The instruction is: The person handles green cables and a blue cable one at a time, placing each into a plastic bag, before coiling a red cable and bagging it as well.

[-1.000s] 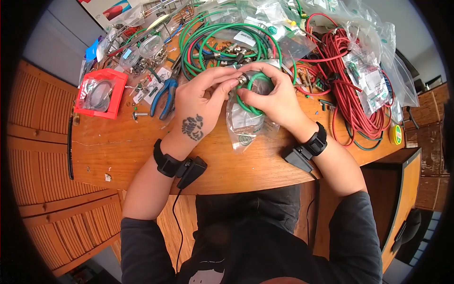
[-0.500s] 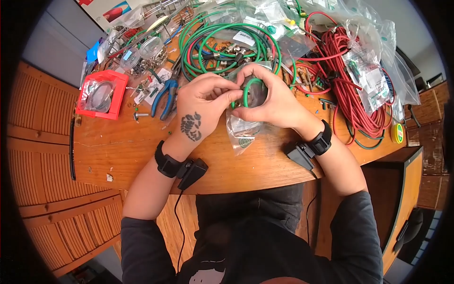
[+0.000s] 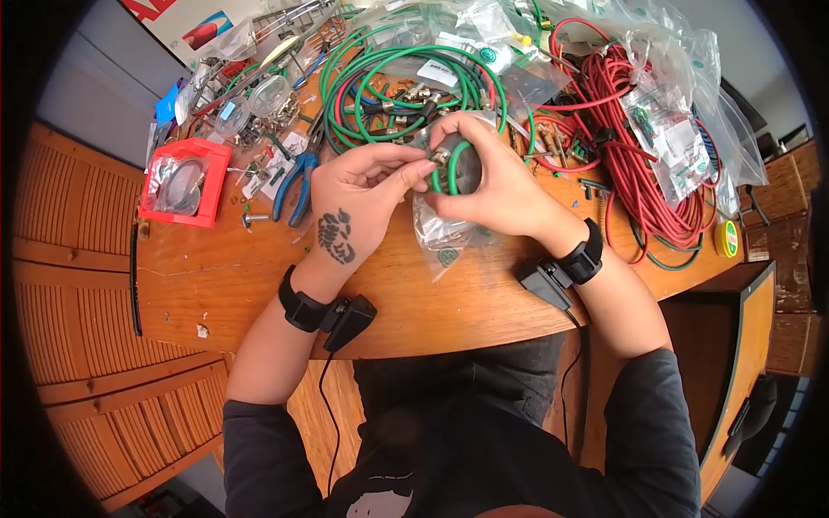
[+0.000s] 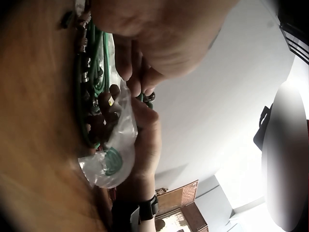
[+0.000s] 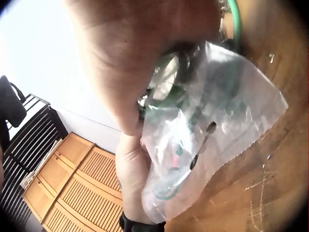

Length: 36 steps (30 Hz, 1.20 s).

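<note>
One metal connector (image 3: 441, 158) pinched, one loop of green cable (image 3: 452, 177) gripped

The left hand (image 3: 356, 190) has its thumb and forefinger together on the metal connector, right at the fingertips. The right hand (image 3: 505, 186) curls its thumb and fingers round the green cable, which bends in a loop between them. Whether connector and cable are joined cannot be told, since fingers cover that spot.

A clear plastic bag (image 3: 445, 235) is also in the right hand, hanging below its thumb with a round green mark near its lower corner.

Just to the left of the left hand lie pliers (image 3: 305, 186) with blue handles, then a small bolt (image 3: 256, 218). Farther left stands a red bin (image 3: 216, 177) with a clear packet (image 3: 180, 186) inside. Clear round containers (image 3: 272, 97) sit beyond the pliers.

Past the fingertips of both hands, a wide green coil (image 3: 326, 99) surrounds a heap of metal-ended connectors (image 3: 425, 105). To the right of the right hand lies a thick bundle of red cable (image 3: 635, 194), and beyond its near end a tin (image 3: 727, 239) with a yellow rim. The bare wood of the table (image 3: 423, 302) spreads on the near side of the hands.
</note>
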Available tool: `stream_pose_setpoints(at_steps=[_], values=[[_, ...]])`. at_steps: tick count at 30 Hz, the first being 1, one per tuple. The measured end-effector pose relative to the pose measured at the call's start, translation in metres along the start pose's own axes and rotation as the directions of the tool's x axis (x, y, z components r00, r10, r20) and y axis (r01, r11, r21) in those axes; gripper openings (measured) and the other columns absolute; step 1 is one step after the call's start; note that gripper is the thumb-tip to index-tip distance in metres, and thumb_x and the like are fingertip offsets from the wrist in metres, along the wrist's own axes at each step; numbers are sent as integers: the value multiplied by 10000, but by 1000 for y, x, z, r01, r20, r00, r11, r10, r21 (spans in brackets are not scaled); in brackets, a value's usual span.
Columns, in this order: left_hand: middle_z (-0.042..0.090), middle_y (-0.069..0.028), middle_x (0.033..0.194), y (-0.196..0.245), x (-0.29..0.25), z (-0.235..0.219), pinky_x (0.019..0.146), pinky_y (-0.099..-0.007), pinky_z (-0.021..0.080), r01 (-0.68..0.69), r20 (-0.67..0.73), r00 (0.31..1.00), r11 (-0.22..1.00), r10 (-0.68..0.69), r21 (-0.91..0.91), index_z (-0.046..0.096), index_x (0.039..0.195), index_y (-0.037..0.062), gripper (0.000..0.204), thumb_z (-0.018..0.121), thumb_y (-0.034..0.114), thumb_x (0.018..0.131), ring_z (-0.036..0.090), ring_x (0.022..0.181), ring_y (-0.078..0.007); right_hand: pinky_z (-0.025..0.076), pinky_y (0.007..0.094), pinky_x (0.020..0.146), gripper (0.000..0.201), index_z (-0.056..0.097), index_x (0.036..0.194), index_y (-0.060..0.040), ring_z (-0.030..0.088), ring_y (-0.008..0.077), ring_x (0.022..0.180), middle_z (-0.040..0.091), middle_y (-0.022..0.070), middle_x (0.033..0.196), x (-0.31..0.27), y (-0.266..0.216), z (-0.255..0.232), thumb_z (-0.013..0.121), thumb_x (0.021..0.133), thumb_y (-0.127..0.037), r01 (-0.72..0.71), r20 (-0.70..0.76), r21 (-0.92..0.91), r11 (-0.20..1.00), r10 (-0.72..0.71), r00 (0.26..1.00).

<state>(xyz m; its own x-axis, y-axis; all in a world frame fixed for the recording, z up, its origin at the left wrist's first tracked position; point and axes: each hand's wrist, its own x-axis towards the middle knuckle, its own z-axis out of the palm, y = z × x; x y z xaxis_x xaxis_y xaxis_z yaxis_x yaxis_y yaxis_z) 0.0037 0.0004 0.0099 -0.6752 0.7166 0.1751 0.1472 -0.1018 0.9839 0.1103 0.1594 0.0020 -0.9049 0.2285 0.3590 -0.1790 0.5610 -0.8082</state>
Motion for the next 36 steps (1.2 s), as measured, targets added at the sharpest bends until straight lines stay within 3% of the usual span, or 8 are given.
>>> stream_pose_setpoints(at_steps=[3,5,6,9,17,22,29,36], values=[[726,-60,890,-4,3,1,615,-206,506,-70,35,997,995,73,-75,704,1028,-21,165,706,13,866,638,708,-67,389,356,1003,458,529,1120,-62,519,269,1133,556,115,1121,2,6,-1,744,732,-177,-49,-71,185,981,63,995],[723,-54,900,-14,2,1,585,-213,479,-114,87,991,986,104,118,708,1032,15,185,716,17,848,605,674,-55,393,339,993,397,532,1129,-57,519,226,1116,558,100,1107,2,4,-4,697,780,-148,-36,-67,233,972,53,996],[686,-48,928,-12,4,-1,557,-221,454,-340,154,940,881,305,328,697,1046,42,219,719,16,830,583,653,-66,394,331,988,386,536,1130,-55,517,205,1109,561,91,1103,2,1,-5,691,787,-141,-42,-93,272,961,70,993],[629,-40,943,2,0,1,550,-226,449,-398,213,917,826,338,400,680,1042,32,216,707,7,829,569,640,-98,407,304,967,352,547,1137,-49,520,159,1082,568,66,1100,3,-8,-5,670,812,-106,-48,-92,344,938,84,992],[520,-45,830,1,-4,1,523,-268,426,-288,279,944,854,177,434,672,994,25,213,741,67,798,517,595,-119,435,299,960,382,586,1153,-30,559,143,1073,613,58,1106,3,-6,-6,707,792,-53,28,-51,373,927,-9,999],[509,-32,683,-3,3,-11,511,-269,401,-408,339,899,813,278,415,688,926,35,168,745,23,769,507,559,-123,437,309,976,391,630,1124,-20,575,151,1088,643,69,1118,4,-4,-6,746,752,-56,125,-70,238,963,-111,991],[554,-17,633,0,8,-18,505,-263,388,-495,373,850,808,373,320,688,812,28,84,730,-12,752,496,546,-112,460,298,942,368,662,1074,-21,606,146,1036,672,59,1067,4,-5,-7,770,727,-83,23,-65,279,960,-5,998],[486,18,608,0,3,-20,488,-227,346,-216,367,924,937,106,275,584,831,26,96,614,-39,767,456,537,-42,478,321,917,364,676,1041,-43,636,198,1003,684,85,1043,5,2,-1,802,710,-125,109,-113,124,986,-95,989]])
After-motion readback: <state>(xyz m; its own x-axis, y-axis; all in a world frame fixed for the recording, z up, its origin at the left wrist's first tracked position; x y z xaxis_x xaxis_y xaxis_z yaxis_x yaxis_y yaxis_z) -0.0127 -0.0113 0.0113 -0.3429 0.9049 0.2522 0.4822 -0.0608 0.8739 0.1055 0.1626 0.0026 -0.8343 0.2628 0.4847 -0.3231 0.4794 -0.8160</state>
